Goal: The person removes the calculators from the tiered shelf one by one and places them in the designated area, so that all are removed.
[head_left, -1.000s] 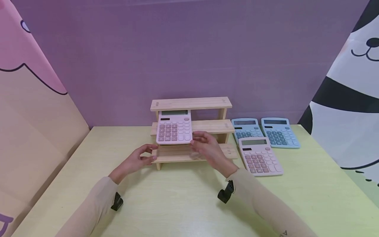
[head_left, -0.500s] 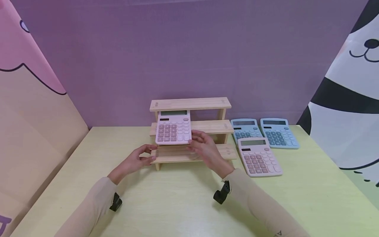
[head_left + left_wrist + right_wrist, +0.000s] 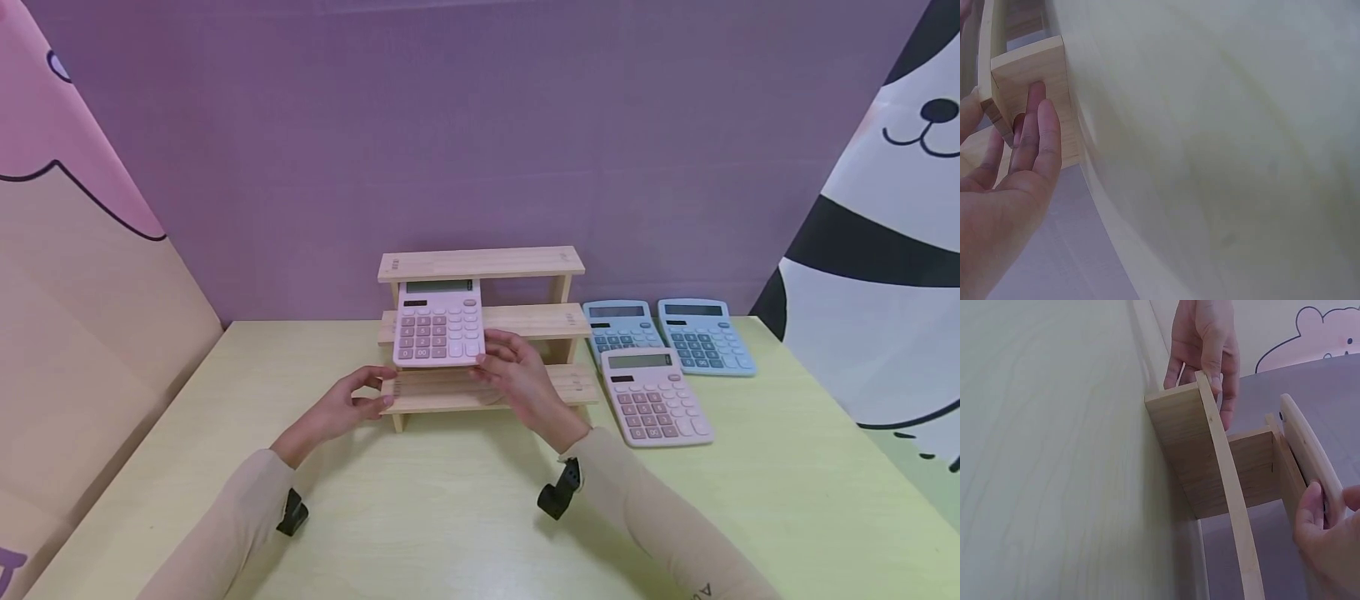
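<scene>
A pink calculator point(image 3: 439, 329) leans on the middle tier of a three-step wooden display stand point(image 3: 532, 320), its display just below the top board. My right hand point(image 3: 525, 385) pinches its lower right corner; the right wrist view shows thumb and finger at the calculator's edge point(image 3: 1311, 456). At the left end of the lowest board point(image 3: 450, 390), my left hand point(image 3: 336, 410) grips the stand. In the left wrist view, the fingers of this hand point(image 3: 1025, 162) reach around the board's end by the side support point(image 3: 1041, 65).
To the right of the stand lie a second pink calculator point(image 3: 658, 398) and two blue ones, a left blue calculator point(image 3: 621, 325) and a right blue calculator point(image 3: 707, 335). The stand rests near the back edge of the pale table point(image 3: 450, 508), before a purple backdrop point(image 3: 480, 133).
Both hands keep their places on the stand and the calculator. The whole scene has drifted very slightly left in the head view.
</scene>
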`<state>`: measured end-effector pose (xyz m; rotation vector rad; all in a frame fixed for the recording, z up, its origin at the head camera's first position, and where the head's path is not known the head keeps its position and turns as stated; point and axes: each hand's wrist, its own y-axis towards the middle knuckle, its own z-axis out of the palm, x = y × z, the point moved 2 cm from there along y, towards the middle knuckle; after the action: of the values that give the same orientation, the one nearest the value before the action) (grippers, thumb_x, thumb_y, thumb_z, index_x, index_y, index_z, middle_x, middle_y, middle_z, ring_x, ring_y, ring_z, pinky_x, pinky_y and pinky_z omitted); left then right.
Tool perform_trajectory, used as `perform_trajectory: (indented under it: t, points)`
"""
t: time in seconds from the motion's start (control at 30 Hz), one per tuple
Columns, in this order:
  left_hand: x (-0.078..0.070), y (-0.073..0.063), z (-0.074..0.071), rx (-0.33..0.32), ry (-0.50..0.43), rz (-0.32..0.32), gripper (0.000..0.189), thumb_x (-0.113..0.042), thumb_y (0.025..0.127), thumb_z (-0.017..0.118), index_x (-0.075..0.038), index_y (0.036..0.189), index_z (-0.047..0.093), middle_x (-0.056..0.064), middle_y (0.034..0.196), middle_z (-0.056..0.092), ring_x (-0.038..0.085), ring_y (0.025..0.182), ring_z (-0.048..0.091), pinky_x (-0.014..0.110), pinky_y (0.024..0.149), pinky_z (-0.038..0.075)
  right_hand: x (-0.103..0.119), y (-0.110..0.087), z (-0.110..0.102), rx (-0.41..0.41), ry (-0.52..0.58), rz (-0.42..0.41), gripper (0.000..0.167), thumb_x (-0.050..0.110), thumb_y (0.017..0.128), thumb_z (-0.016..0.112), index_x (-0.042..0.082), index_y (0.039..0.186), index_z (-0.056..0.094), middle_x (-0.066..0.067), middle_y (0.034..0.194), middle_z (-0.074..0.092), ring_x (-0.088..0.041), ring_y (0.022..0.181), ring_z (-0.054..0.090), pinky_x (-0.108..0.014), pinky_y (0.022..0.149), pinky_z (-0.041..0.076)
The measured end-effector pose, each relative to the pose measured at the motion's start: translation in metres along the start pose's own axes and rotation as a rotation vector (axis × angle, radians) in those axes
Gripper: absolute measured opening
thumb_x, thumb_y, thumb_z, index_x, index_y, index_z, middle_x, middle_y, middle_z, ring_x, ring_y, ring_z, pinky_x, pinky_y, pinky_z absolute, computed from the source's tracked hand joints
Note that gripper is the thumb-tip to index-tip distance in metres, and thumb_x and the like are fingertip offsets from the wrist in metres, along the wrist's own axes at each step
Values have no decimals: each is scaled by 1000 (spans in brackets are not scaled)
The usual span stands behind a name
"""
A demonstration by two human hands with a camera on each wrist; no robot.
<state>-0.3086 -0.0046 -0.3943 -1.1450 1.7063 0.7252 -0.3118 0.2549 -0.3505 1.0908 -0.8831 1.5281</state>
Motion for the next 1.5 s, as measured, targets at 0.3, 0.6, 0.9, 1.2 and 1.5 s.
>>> perform_trajectory:
  t: [0.3, 0.6, 0.9, 1.2, 1.5]
  points:
    - [1, 1, -1, 0, -1, -3, 48, -18, 90, 58, -4, 132, 40, 21, 122, 40, 26, 94, 57, 38, 84, 54, 2, -4, 1, -24, 10, 20, 46, -9, 89, 47, 1, 133, 37, -10, 109, 54, -14, 86, 61, -37, 94, 49]
    - [3, 1, -2, 5, -1, 0, 47, -17, 90, 58, -5, 132, 40, 20, 121, 39, 25, 94, 58, 36, 84, 54, 2, -6, -1, -24, 6, 37, 48, -9, 89, 47, 3, 134, 37, -11, 112, 54, -15, 88, 60, -33, 90, 51]
    - [2, 0, -1, 8, -2, 10, 46, -16, 90, 58, -5, 131, 40, 20, 120, 40, 27, 93, 58, 37, 84, 54, 3, -11, -4, -10, -6, 51, 49, -9, 88, 46, 4, 135, 37, -9, 109, 55, -15, 88, 60, -28, 85, 52]
    - [1, 0, -1, -1, 9, 8, 46, -16, 90, 58, -5, 131, 41, 20, 120, 41, 26, 91, 58, 37, 83, 54, 6, -15, -7, -4, 5, 67, 48, -9, 89, 46, 5, 134, 39, -6, 107, 56, -15, 87, 59, -25, 81, 52]
    - [0, -1, 0, -6, 10, -9, 46, -17, 90, 58, -6, 131, 41, 19, 119, 41, 26, 92, 58, 38, 84, 54, 9, -20, -10, 30, 11, 78, 51, -9, 89, 46, 5, 137, 36, -4, 104, 57, -15, 86, 59, -26, 83, 52]
